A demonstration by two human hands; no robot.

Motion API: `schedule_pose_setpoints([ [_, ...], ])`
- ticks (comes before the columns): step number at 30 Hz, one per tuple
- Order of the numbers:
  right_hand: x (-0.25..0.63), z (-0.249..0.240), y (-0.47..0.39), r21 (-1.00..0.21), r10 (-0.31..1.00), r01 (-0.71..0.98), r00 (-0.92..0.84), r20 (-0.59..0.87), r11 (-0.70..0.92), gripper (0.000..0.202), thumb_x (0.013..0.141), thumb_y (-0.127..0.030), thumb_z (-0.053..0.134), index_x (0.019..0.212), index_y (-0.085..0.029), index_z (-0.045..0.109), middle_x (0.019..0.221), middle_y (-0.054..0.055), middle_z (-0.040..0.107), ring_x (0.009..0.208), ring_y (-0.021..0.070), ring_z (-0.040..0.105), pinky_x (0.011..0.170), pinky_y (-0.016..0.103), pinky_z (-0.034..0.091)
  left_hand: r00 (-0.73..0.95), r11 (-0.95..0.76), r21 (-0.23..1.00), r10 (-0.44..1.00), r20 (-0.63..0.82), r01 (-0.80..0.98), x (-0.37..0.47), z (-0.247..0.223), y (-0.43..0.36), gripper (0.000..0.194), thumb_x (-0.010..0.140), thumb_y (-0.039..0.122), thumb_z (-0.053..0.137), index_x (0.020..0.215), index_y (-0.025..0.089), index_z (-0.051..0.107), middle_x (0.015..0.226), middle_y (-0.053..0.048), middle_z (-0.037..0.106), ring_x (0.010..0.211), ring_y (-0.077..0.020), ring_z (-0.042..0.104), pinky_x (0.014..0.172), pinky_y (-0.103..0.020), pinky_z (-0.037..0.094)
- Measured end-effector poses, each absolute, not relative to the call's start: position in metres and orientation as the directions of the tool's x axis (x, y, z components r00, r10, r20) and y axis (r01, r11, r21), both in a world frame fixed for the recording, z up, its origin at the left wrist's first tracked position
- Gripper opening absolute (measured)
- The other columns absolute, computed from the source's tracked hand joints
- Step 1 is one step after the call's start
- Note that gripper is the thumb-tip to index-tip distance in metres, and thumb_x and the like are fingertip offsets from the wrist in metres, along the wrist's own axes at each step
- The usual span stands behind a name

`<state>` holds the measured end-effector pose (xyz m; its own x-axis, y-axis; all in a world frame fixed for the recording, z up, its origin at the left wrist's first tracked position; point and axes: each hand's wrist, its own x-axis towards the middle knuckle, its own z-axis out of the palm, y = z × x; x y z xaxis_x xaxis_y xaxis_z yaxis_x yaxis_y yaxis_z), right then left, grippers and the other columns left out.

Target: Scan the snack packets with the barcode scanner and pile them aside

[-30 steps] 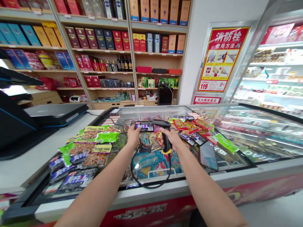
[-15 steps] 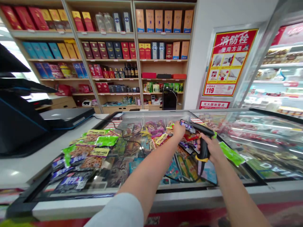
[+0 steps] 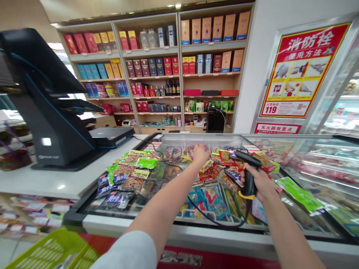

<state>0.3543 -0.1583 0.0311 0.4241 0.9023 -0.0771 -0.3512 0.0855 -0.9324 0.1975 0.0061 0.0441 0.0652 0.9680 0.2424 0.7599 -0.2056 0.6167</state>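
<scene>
My right hand (image 3: 259, 183) is wrapped round the grip of a black and yellow barcode scanner (image 3: 249, 179), whose head points up and left over the snack packets. A cable (image 3: 215, 224) loops from the grip. My left hand (image 3: 200, 154) reaches over the glass freezer top (image 3: 165, 179), left of the scanner, its fingers curled; what they hold, if anything, is hidden. Close to it lie red and yellow snack packets (image 3: 209, 170). Dark purple packets (image 3: 232, 175) lie by the scanner. Another pile of yellow, green and purple snack packets (image 3: 131, 173) rests at the left.
A black checkout terminal (image 3: 53, 112) and a flat scale (image 3: 112, 136) stand on the white counter (image 3: 56, 183) at left. A green packet (image 3: 298, 194) lies to the right. Below left is a lime basket (image 3: 53, 252). Shelves of boxes (image 3: 151, 67) line the back wall.
My left hand has moved left, away from the scanner, where it had a dark purple packet. My right hand still holds the scanner. The view has turned left, showing more of the terminal and the basket.
</scene>
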Motion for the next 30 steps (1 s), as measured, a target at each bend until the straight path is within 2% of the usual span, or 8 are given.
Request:
schedule_pose_setpoints([
  [3, 0.318, 0.033, -0.15, -0.927, 0.936, -0.371, 0.343, -0.082, 0.055, 0.032, 0.065, -0.037, 0.08, 0.077, -0.019, 0.058, 0.051, -0.003, 0.058, 0.038, 0.0121, 0.052, 0.038, 0.024, 0.049, -0.039, -0.057, 0.541, 0.986, 0.164, 0.839, 0.108, 0.049, 0.026, 0.038, 0.077, 0.039, 0.064, 0.112, 0.024, 0.067, 0.13, -0.013, 0.059, 0.117, -0.0278, 0.059, 0.095, -0.038, 0.046],
  [7, 0.269, 0.03, -0.132, -0.934, 0.98, -0.356, 0.187, -0.075, -0.003, 0.032, 0.066, -0.038, 0.08, 0.074, -0.017, 0.057, 0.052, -0.002, 0.059, 0.039, 0.0108, 0.053, 0.04, 0.024, 0.051, -0.197, 0.123, 0.366, 0.965, 0.174, 0.923, -0.014, 0.054, 0.04, 0.049, 0.07, 0.043, 0.07, 0.111, 0.017, 0.067, 0.121, -0.022, 0.064, 0.118, -0.0377, 0.057, 0.092, -0.043, 0.046],
  [10, 0.235, 0.03, -0.12, -0.941, 0.992, -0.336, 0.105, -0.069, -0.03, 0.031, 0.068, -0.039, 0.078, 0.069, -0.017, 0.056, 0.052, -0.002, 0.059, 0.039, 0.0106, 0.054, 0.04, 0.023, 0.051, -0.072, 0.036, 0.28, 0.99, 0.119, 0.959, -0.076, 0.054, 0.041, 0.052, 0.059, 0.028, 0.077, 0.109, 0.022, 0.068, 0.113, -0.016, 0.07, 0.11, -0.0325, 0.063, 0.089, -0.035, 0.047],
  [13, 0.207, 0.035, -0.113, -0.947, 0.995, -0.316, 0.058, -0.085, -0.062, 0.029, 0.069, -0.039, 0.076, 0.069, -0.017, 0.056, 0.051, -0.002, 0.058, 0.038, 0.0109, 0.054, 0.038, 0.023, 0.05, 0.092, -0.1, 0.262, 0.995, 0.045, 0.96, -0.102, 0.053, 0.043, 0.053, 0.047, 0.019, 0.081, 0.098, 0.025, 0.071, 0.106, -0.01, 0.073, 0.101, -0.0287, 0.067, 0.085, -0.03, 0.048],
  [19, 0.179, 0.036, -0.109, -0.957, 0.992, -0.275, 0.054, -0.114, -0.095, 0.029, 0.069, -0.038, 0.075, 0.069, -0.017, 0.055, 0.049, -0.003, 0.057, 0.036, 0.0099, 0.051, 0.038, 0.023, 0.05, 0.055, -0.053, 0.15, 0.998, -0.005, 0.987, -0.106, 0.058, 0.055, 0.045, 0.038, 0.022, 0.084, 0.079, 0.021, 0.069, 0.1, -0.014, 0.073, 0.102, -0.035, 0.065, 0.089, -0.039, 0.047],
  [22, 0.177, 0.031, -0.105, -0.958, 0.991, -0.267, 0.056, -0.12, -0.101, 0.031, 0.067, -0.04, 0.075, 0.071, -0.017, 0.054, 0.049, -0.003, 0.057, 0.036, 0.0102, 0.052, 0.038, 0.023, 0.05, 0.113, -0.108, 0.231, 0.994, -0.011, 0.967, -0.112, 0.063, 0.055, 0.033, 0.04, 0.017, 0.08, 0.069, 0.021, 0.066, 0.088, -0.009, 0.074, 0.093, -0.0301, 0.067, 0.084, -0.033, 0.048],
  [25, 0.175, 0.029, -0.1, -0.963, 0.994, -0.254, 0.037, -0.106, -0.093, 0.034, 0.065, -0.042, 0.076, 0.075, -0.017, 0.055, 0.049, -0.004, 0.057, 0.036, 0.0105, 0.052, 0.038, 0.024, 0.05, 0.156, -0.181, 0.417, 0.983, 0.094, 0.891, -0.114, 0.065, 0.05, 0.022, 0.045, 0.015, 0.076, 0.062, 0.022, 0.065, 0.071, -0.003, 0.07, 0.08, -0.0251, 0.066, 0.078, -0.031, 0.047],
  [30, 0.169, 0.033, -0.094, -0.971, 0.999, -0.234, -0.026, -0.046, -0.051, 0.041, 0.061, -0.047, 0.078, 0.077, -0.017, 0.056, 0.051, -0.004, 0.058, 0.037, 0.0098, 0.051, 0.039, 0.024, 0.05, -0.115, -0.161, 0.835, 0.959, 0.258, 0.527, -0.076, 0.053, 0.044, 0.018, 0.055, 0.026, 0.076, 0.064, 0.019, 0.063, 0.059, 0.0, 0.061, 0.066, -0.0202, 0.061, 0.068, -0.03, 0.047],
])
